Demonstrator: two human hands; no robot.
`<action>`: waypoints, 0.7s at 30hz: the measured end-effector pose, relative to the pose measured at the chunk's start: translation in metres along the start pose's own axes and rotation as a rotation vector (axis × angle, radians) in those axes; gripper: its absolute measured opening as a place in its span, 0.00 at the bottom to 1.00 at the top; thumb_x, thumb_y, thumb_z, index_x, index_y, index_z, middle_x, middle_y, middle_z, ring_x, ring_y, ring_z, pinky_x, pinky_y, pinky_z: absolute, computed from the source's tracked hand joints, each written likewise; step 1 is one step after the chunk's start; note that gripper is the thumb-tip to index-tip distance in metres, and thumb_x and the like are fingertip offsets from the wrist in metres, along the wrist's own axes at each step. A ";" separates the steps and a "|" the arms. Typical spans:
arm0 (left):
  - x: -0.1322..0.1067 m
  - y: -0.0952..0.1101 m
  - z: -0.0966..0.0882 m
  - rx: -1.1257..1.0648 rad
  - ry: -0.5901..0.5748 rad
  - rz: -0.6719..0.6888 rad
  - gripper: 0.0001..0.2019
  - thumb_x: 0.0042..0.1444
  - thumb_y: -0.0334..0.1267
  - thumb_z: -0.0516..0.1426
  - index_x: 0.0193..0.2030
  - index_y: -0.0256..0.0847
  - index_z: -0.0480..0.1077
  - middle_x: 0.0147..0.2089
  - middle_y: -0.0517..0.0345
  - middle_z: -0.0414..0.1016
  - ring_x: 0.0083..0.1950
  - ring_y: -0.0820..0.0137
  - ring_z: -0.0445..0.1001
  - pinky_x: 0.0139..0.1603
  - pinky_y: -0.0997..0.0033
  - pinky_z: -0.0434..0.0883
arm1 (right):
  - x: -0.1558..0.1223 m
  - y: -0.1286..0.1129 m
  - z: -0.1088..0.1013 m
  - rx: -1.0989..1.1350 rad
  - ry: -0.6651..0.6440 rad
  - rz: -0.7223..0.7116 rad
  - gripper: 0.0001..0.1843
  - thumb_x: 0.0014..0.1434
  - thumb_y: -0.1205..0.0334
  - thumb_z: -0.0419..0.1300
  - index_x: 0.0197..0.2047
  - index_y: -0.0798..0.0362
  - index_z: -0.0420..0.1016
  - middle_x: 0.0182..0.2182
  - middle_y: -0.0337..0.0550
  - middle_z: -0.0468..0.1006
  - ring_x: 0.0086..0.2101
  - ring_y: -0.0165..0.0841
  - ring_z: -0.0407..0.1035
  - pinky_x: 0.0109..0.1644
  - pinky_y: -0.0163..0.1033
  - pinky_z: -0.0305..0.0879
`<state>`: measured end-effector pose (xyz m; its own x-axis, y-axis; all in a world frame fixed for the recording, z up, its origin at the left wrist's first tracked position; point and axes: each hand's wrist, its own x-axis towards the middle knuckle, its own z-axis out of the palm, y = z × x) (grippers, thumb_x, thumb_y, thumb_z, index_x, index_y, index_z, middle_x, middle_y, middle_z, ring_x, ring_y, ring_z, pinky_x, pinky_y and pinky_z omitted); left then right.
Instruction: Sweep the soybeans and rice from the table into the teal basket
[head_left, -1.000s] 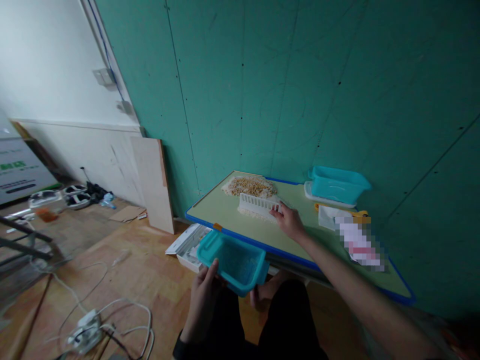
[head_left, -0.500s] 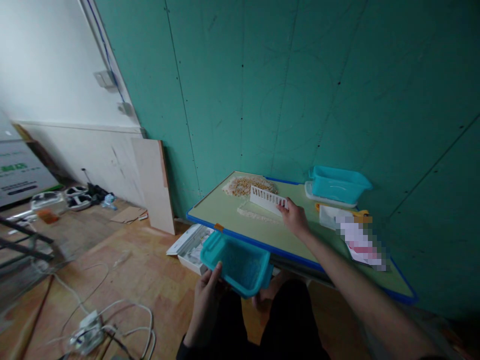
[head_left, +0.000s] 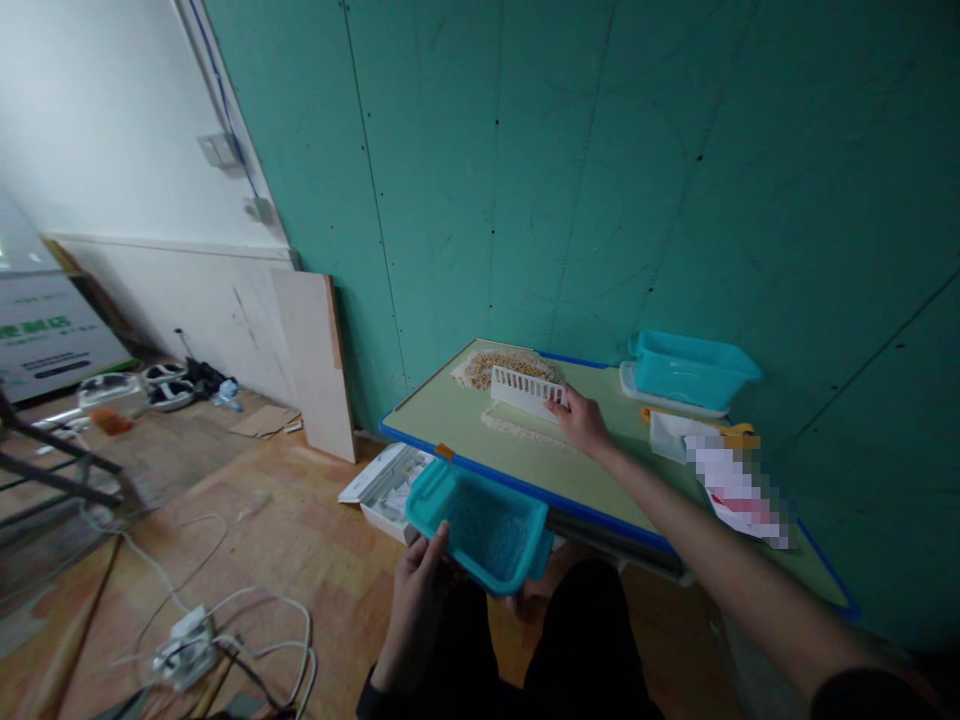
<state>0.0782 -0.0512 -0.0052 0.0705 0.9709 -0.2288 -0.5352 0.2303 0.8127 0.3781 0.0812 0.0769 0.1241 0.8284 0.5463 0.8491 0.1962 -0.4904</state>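
Right hand [head_left: 581, 420]: grasping a white slotted divider [head_left: 521, 395] by its right end, thumb and fingers pinched on it; the divider is on its long edge, slots uppermost, over the far-left part of the table [head_left: 435, 420]. Contact between its lower edge and the tabletop cannot be told. Just beyond the divider lies a spread heap of yellow kernels [head_left: 495, 362] mixed with pale grains; on its near side, a thin band of white grains [head_left: 521, 428] runs left to right. Left hand [head_left: 421, 580]: gripping the near-left rim of a teal tub [head_left: 531, 548], thumb over the top, the other fingers partly hidden below. Tub is held open side up, just in front of the table's near blue edge and above the person's lap; its inside is too dim to read. Far right of the table: a second teal tub [head_left: 694, 372], on a white lid-like base [head_left: 637, 385]. Nearer than that, a white packet [head_left: 667, 437], a yellow-orange item [head_left: 739, 432] and a pixelated packet [head_left: 739, 490] lie close together. Orange tape [head_left: 445, 452] marks the near-left table edge; an open white box [head_left: 386, 500] sits below it on the floor.
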 end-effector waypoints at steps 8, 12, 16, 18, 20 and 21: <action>-0.001 -0.002 -0.001 -0.032 -0.018 0.021 0.21 0.48 0.50 0.72 0.21 0.38 0.70 0.20 0.62 0.69 0.23 0.74 0.67 0.25 0.74 0.64 | 0.011 0.005 0.007 0.112 0.018 -0.058 0.09 0.61 0.56 0.60 0.39 0.52 0.77 0.32 0.47 0.83 0.31 0.37 0.75 0.34 0.36 0.64; 0.000 -0.002 -0.001 -0.001 0.006 0.044 0.24 0.43 0.53 0.73 0.19 0.38 0.68 0.17 0.63 0.67 0.20 0.75 0.64 0.23 0.74 0.62 | 0.019 0.009 0.014 0.103 0.044 -0.064 0.08 0.59 0.57 0.62 0.38 0.52 0.76 0.28 0.44 0.81 0.27 0.36 0.72 0.31 0.36 0.61; 0.001 -0.003 -0.002 0.013 -0.014 0.045 0.23 0.46 0.52 0.72 0.20 0.38 0.69 0.18 0.62 0.68 0.21 0.74 0.66 0.25 0.74 0.64 | 0.019 0.009 0.022 0.120 0.057 -0.060 0.07 0.59 0.57 0.63 0.35 0.51 0.76 0.26 0.43 0.80 0.26 0.35 0.72 0.30 0.35 0.61; 0.002 -0.003 -0.003 0.008 -0.009 0.044 0.22 0.46 0.52 0.72 0.20 0.38 0.69 0.18 0.62 0.69 0.21 0.74 0.66 0.25 0.74 0.65 | 0.017 0.008 0.025 0.136 0.055 -0.054 0.06 0.59 0.57 0.63 0.34 0.51 0.76 0.26 0.43 0.80 0.26 0.35 0.72 0.30 0.35 0.61; 0.002 -0.004 -0.004 -0.002 0.004 0.036 0.22 0.46 0.51 0.72 0.19 0.39 0.69 0.18 0.62 0.68 0.21 0.73 0.66 0.25 0.73 0.65 | 0.015 0.007 0.026 0.156 0.051 -0.059 0.07 0.58 0.57 0.63 0.36 0.51 0.76 0.25 0.43 0.80 0.25 0.35 0.72 0.29 0.35 0.61; 0.002 -0.004 -0.005 -0.004 0.001 0.027 0.21 0.47 0.51 0.72 0.20 0.39 0.70 0.19 0.63 0.69 0.22 0.73 0.67 0.26 0.73 0.65 | 0.015 0.006 0.026 0.165 0.049 -0.065 0.08 0.58 0.57 0.63 0.37 0.51 0.76 0.25 0.42 0.80 0.25 0.35 0.72 0.29 0.35 0.61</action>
<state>0.0766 -0.0504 -0.0116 0.0552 0.9767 -0.2072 -0.5401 0.2037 0.8166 0.3723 0.1080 0.0644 0.1004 0.7853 0.6109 0.7610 0.3349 -0.5556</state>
